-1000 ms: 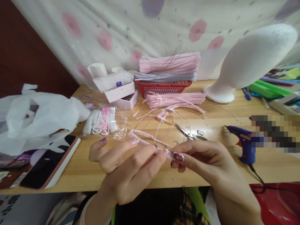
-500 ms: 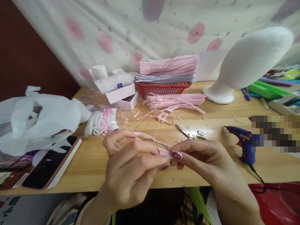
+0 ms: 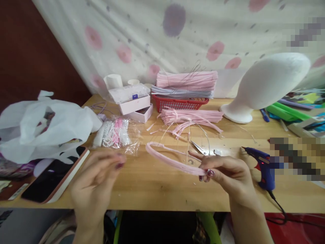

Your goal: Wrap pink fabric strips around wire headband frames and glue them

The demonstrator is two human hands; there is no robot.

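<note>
A pink ring-shaped band with thin wires arching up from it is held above the wooden table. My right hand pinches its near right end between thumb and fingers. My left hand is off to the left, apart from the band, its fingertips pressed together; whether anything small is between them is hidden. Behind the band lie silver scissors and a bundle of pink strips.
A red basket with pink and blue-grey strips stands at the back. A white foam head form and a blue glue gun are at right. Bagged pearls, a phone and a white bag are at left.
My left hand has let go of the pink band and moved left. My right hand has shifted slightly right with the band, which now shows more fully. The view has tilted up a little.
</note>
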